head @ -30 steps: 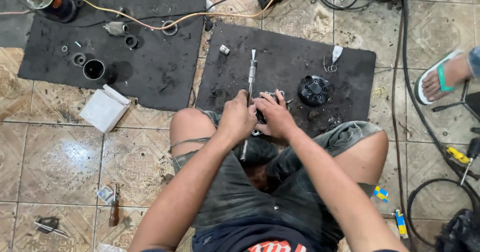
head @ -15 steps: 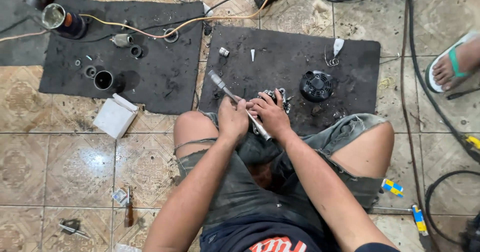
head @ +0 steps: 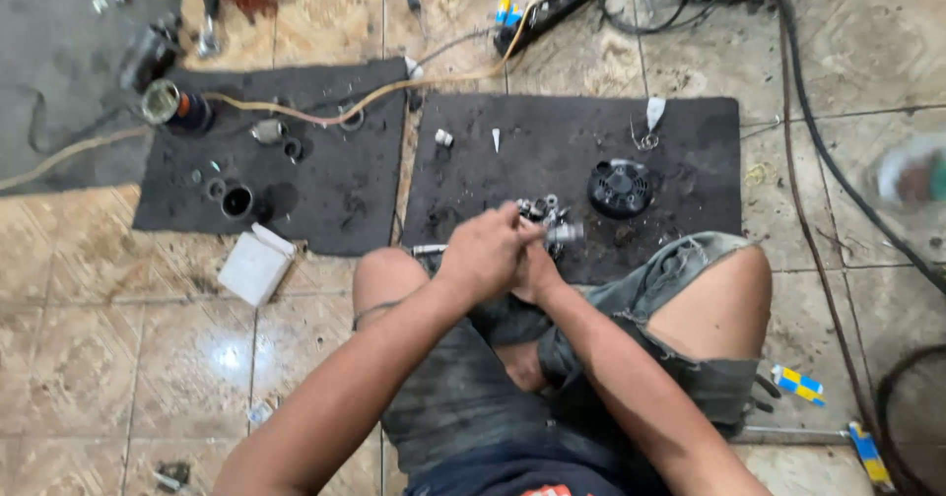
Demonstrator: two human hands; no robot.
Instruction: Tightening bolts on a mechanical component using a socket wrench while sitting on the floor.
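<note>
While both hands meet above the right black mat [head: 690, 151], the left hand [head: 488, 255] curls closed over the right hand [head: 537, 274] | right hand grips a small metal part [head: 552, 228] at the mat's near edge | ribbed black cap [head: 619, 187] lies just beyond | white box [head: 256, 264] left, well apart.

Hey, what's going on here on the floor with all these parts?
A person sits on the tiled floor with both hands together over a small grey metal assembly at the near edge of a dark rubber mat. The left hand lies over the right hand. A round black ribbed part sits on the mat; a small white box lies to the left.
</note>
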